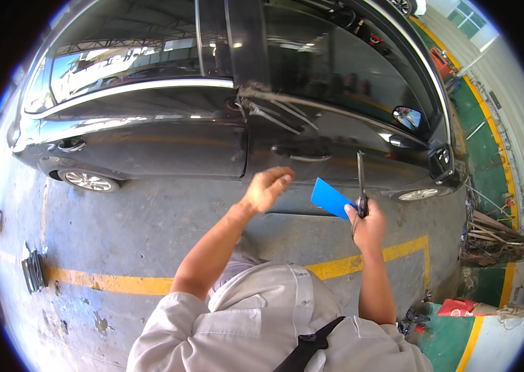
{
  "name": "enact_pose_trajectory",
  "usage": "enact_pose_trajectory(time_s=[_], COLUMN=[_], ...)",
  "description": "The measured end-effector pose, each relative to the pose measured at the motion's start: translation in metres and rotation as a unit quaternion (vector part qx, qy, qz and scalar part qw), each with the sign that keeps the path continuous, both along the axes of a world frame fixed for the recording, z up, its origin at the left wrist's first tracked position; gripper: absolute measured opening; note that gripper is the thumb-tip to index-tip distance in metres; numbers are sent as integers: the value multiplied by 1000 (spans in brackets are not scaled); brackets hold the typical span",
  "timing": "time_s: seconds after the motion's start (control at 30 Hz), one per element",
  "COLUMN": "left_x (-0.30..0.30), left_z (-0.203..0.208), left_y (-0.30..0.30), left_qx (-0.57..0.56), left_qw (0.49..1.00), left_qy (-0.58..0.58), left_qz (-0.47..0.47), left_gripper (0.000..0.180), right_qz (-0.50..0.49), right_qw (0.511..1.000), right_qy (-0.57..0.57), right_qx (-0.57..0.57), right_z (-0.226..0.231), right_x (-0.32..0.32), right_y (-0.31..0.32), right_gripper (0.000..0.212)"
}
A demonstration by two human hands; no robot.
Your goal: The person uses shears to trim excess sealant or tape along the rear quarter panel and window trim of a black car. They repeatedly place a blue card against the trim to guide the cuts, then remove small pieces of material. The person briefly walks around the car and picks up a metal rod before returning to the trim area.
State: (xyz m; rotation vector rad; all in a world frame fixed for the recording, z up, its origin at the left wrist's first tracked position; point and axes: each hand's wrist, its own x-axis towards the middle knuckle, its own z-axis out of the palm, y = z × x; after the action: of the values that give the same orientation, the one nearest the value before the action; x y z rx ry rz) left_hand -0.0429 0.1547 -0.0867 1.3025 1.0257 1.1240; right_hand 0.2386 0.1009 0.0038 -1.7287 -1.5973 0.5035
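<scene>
While the left hand point(268, 189) is free, its fingers loosely bent, left of the other grip, a blue sheet point(331, 198) juts leftward from the right hand point(368, 224), which clamps it under the thumb. Scissors point(362, 192) stand in that same closed grip, blades pointing ahead toward a dark car point(175, 146) beyond both hands. Farther right of the grip lies a heap of long pieces point(491, 242).

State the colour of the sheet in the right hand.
The sheet in the right hand is bright blue, clearest in the head view.
</scene>
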Motion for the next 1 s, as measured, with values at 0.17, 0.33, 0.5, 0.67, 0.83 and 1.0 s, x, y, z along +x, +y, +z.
enact_pose_trajectory(time_s=[0.17,0.33,0.5,0.67,0.83,1.0], left_x=[-1,-30,-55,-57,-42,-39], left_z=[-1,-15,-19,-11,-14,-9], left_y=[24,79,140,178,183,181], left_qx=[-48,-74,-108,-96,-86,-102], left_qw=[995,963,955,940,885,866], left_qy=[-88,-190,-182,-128,-150,-116], left_qz=[14,177,209,302,432,476], left_gripper=[23,21,18,26,26,16], right_qz=[88,35,49,117,237,277], right_qw=[994,996,996,981,950,930], right_qy=[-57,12,45,22,-25,-91], right_qx=[22,86,66,155,201,222], right_z=[-8,-21,-49,-72,-74,-74], right_x=[-60,-79,-69,-89,-117,-134], right_y=[77,145,225,276,292,302], right_gripper=[29,26,26,28,50,55])
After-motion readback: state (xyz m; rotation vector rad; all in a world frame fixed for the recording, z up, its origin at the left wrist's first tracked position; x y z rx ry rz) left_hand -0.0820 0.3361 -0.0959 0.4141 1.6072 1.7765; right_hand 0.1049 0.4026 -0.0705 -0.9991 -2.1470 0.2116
